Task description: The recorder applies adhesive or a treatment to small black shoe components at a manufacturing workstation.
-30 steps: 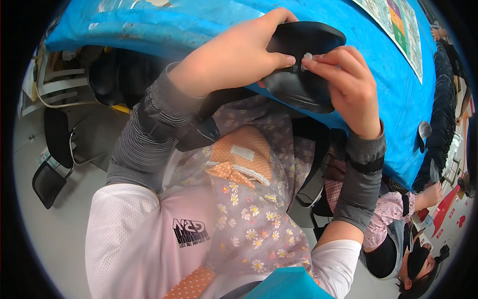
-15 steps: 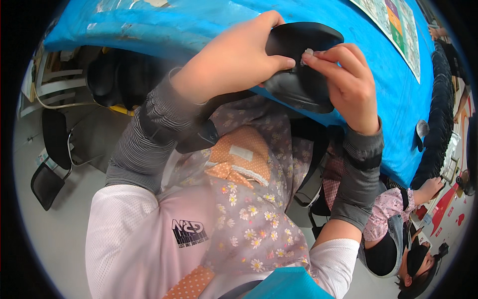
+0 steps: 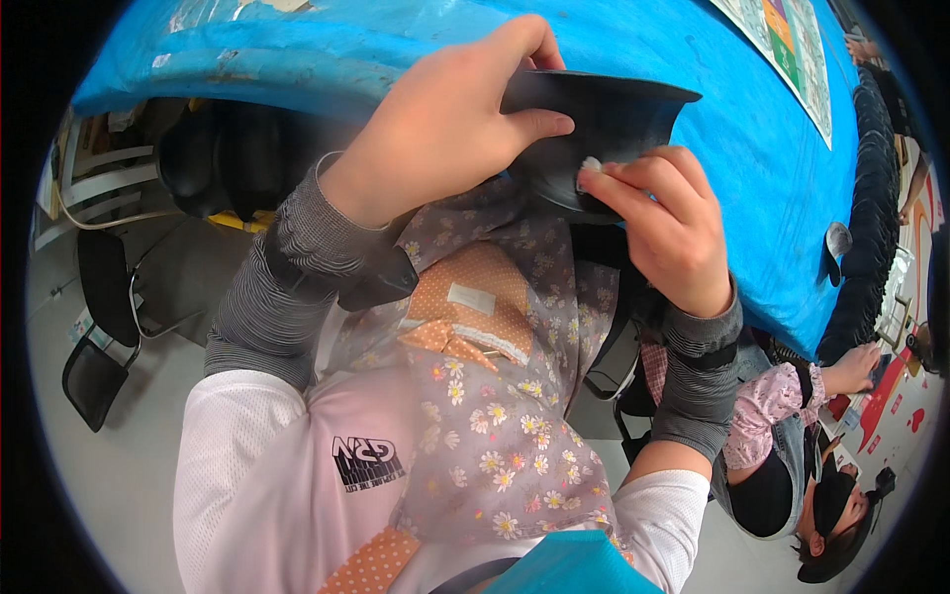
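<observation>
The left hand [image 3: 435, 129] had tilted the black insole [image 3: 594, 124] flatter — still gripped. The right hand [image 3: 663, 233], lower now, pinched a small white scrap [image 3: 591, 164] against it.

- Left hand [image 3: 435, 124]: raised in front of the chest, back of the hand up, fingers curled over the top, thumb stretched out to the right in a firm grip.
- Right hand [image 3: 663, 228]: raised just beside the left, fingertips [image 3: 604, 178] pinched together and pointing left.
- Both forearms: come up from the lower edge, bent at the elbows, in grey ribbed sleeves.
- Upper arms: in white mesh sleeves.
</observation>
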Demonstrator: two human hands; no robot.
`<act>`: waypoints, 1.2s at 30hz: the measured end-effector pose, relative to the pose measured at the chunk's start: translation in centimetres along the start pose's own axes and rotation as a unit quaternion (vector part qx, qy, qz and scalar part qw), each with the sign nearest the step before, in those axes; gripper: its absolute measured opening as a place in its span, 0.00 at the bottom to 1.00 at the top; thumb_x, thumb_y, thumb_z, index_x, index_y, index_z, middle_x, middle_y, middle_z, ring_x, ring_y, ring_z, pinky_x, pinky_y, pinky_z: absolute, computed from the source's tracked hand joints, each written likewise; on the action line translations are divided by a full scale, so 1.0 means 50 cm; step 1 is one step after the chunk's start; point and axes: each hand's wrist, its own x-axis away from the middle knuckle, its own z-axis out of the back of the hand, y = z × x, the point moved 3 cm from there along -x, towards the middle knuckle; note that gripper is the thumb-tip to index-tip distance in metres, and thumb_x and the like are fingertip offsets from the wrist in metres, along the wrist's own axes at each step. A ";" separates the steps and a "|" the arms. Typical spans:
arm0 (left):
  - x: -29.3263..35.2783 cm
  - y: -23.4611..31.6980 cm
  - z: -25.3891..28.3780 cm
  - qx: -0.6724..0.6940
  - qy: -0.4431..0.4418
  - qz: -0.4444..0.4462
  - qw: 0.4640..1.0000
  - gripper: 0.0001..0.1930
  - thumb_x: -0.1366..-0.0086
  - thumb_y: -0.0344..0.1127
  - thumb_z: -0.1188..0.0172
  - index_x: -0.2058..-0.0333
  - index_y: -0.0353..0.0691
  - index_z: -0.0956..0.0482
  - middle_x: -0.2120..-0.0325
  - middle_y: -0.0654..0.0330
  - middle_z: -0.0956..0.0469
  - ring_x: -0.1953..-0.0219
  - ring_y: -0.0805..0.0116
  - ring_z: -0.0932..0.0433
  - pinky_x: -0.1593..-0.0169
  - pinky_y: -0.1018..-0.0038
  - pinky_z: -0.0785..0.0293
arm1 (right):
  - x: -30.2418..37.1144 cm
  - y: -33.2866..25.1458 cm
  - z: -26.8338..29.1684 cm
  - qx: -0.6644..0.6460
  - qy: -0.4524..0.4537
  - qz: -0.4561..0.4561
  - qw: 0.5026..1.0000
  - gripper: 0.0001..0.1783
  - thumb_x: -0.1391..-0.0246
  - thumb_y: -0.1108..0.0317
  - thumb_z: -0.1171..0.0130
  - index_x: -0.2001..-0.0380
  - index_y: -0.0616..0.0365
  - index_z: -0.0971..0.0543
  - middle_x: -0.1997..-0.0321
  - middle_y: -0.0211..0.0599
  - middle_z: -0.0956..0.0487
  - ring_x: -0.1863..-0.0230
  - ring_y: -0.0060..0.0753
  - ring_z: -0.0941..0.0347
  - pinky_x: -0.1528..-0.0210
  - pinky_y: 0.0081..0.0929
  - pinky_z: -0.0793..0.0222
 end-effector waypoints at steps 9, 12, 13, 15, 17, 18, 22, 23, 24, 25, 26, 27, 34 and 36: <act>0.001 -0.002 -0.003 -0.036 0.012 -0.030 0.999 0.15 0.41 0.35 0.35 0.60 0.35 0.30 0.68 0.44 0.22 0.63 0.43 0.22 0.61 0.63 0.27 | 0.066 0.035 0.062 0.159 -0.025 -0.042 0.986 0.23 0.70 0.80 0.40 0.62 0.60 0.17 0.67 0.33 0.23 0.66 0.37 0.28 0.64 0.30 0.29; 0.001 -0.016 -0.006 -0.044 0.028 -0.048 0.997 0.15 0.41 0.35 0.35 0.60 0.35 0.30 0.69 0.44 0.22 0.64 0.42 0.23 0.62 0.63 0.27 | 0.030 -0.013 0.056 0.111 0.073 -0.032 0.991 0.21 0.70 0.80 0.39 0.65 0.59 0.16 0.68 0.32 0.22 0.66 0.37 0.28 0.64 0.29 0.28; 0.002 -0.023 -0.006 -0.051 0.038 -0.057 0.996 0.15 0.41 0.34 0.35 0.60 0.36 0.30 0.69 0.44 0.22 0.65 0.42 0.23 0.63 0.63 0.27 | 0.014 -0.020 0.036 0.065 0.061 -0.004 0.996 0.21 0.69 0.80 0.40 0.64 0.59 0.16 0.67 0.32 0.22 0.65 0.37 0.28 0.64 0.29 0.28; 0.001 -0.024 -0.005 -0.006 0.020 -0.055 0.998 0.15 0.41 0.34 0.34 0.61 0.36 0.30 0.70 0.45 0.22 0.66 0.43 0.22 0.64 0.64 0.27 | 0.006 -0.020 -0.005 0.004 0.004 0.010 1.000 0.23 0.69 0.79 0.41 0.62 0.60 0.16 0.66 0.33 0.22 0.64 0.37 0.28 0.64 0.29 0.28; 0.000 -0.026 -0.003 0.036 0.008 -0.047 0.998 0.15 0.41 0.34 0.34 0.61 0.36 0.30 0.71 0.46 0.22 0.67 0.44 0.22 0.65 0.65 0.27 | 0.028 -0.005 0.004 -0.012 0.011 0.012 1.000 0.23 0.69 0.79 0.41 0.61 0.61 0.17 0.65 0.34 0.23 0.64 0.37 0.28 0.64 0.29 0.28; 0.002 -0.019 -0.004 0.000 0.011 -0.063 0.998 0.15 0.41 0.33 0.34 0.62 0.36 0.30 0.71 0.46 0.22 0.69 0.46 0.22 0.66 0.66 0.27 | 0.045 -0.004 0.015 0.017 0.008 0.002 1.000 0.23 0.69 0.78 0.40 0.61 0.61 0.17 0.66 0.34 0.23 0.65 0.38 0.28 0.64 0.29 0.28; 0.015 -0.023 -0.012 -0.122 0.055 -0.135 0.982 0.19 0.44 0.33 0.30 0.60 0.37 0.32 0.71 0.56 0.26 0.74 0.62 0.27 0.68 0.74 0.30 | 0.083 0.028 0.046 0.128 0.008 -0.017 0.992 0.22 0.68 0.80 0.38 0.62 0.60 0.17 0.67 0.34 0.23 0.66 0.37 0.28 0.65 0.29 0.29; 0.015 -0.033 -0.016 -0.121 0.057 -0.134 0.982 0.19 0.44 0.33 0.30 0.60 0.37 0.32 0.71 0.56 0.26 0.74 0.62 0.27 0.68 0.74 0.30 | 0.088 0.038 0.051 0.176 0.004 -0.030 0.984 0.21 0.68 0.80 0.37 0.63 0.60 0.16 0.67 0.33 0.23 0.66 0.36 0.29 0.65 0.29 0.29; 0.016 -0.040 -0.018 -0.122 0.078 -0.178 0.973 0.20 0.44 0.34 0.30 0.60 0.37 0.32 0.71 0.56 0.25 0.75 0.62 0.27 0.69 0.75 0.30 | 0.091 0.042 0.055 0.182 0.017 -0.060 0.981 0.19 0.68 0.80 0.36 0.65 0.59 0.16 0.68 0.33 0.22 0.65 0.36 0.28 0.64 0.30 0.29; 0.018 -0.040 -0.017 -0.122 0.099 -0.221 0.962 0.20 0.44 0.34 0.29 0.60 0.38 0.31 0.71 0.57 0.25 0.77 0.62 0.27 0.71 0.76 0.31 | 0.092 0.032 0.055 0.181 0.016 -0.059 0.982 0.19 0.68 0.80 0.36 0.65 0.59 0.16 0.68 0.33 0.22 0.65 0.36 0.28 0.64 0.30 0.29; 0.013 -0.041 -0.019 -0.122 0.098 -0.221 0.963 0.20 0.44 0.34 0.29 0.60 0.38 0.31 0.71 0.57 0.25 0.77 0.62 0.27 0.71 0.76 0.31 | 0.092 0.014 0.054 0.190 0.064 -0.048 0.979 0.19 0.68 0.80 0.36 0.66 0.58 0.15 0.67 0.32 0.22 0.65 0.36 0.28 0.64 0.30 0.29; 0.015 -0.038 -0.019 -0.133 0.089 -0.210 0.965 0.19 0.44 0.33 0.29 0.59 0.38 0.31 0.72 0.57 0.25 0.76 0.63 0.26 0.71 0.76 0.30 | 0.086 -0.012 0.050 0.196 0.112 -0.039 0.973 0.19 0.69 0.79 0.36 0.66 0.58 0.15 0.67 0.32 0.22 0.65 0.36 0.28 0.64 0.30 0.29; 0.019 -0.054 -0.016 -0.099 0.095 -0.267 0.954 0.17 0.42 0.33 0.31 0.60 0.39 0.30 0.75 0.58 0.25 0.77 0.65 0.27 0.72 0.75 0.31 | 0.050 -0.025 0.006 0.130 0.010 0.048 0.990 0.23 0.69 0.75 0.36 0.61 0.61 0.17 0.64 0.35 0.24 0.66 0.36 0.28 0.65 0.31 0.29; 0.019 -0.042 -0.017 -0.118 0.088 -0.253 0.956 0.17 0.42 0.34 0.31 0.61 0.39 0.30 0.75 0.58 0.25 0.77 0.64 0.26 0.72 0.74 0.31 | 0.075 0.002 0.014 0.165 0.034 0.037 0.985 0.23 0.68 0.76 0.37 0.61 0.61 0.17 0.65 0.34 0.24 0.66 0.35 0.28 0.66 0.31 0.29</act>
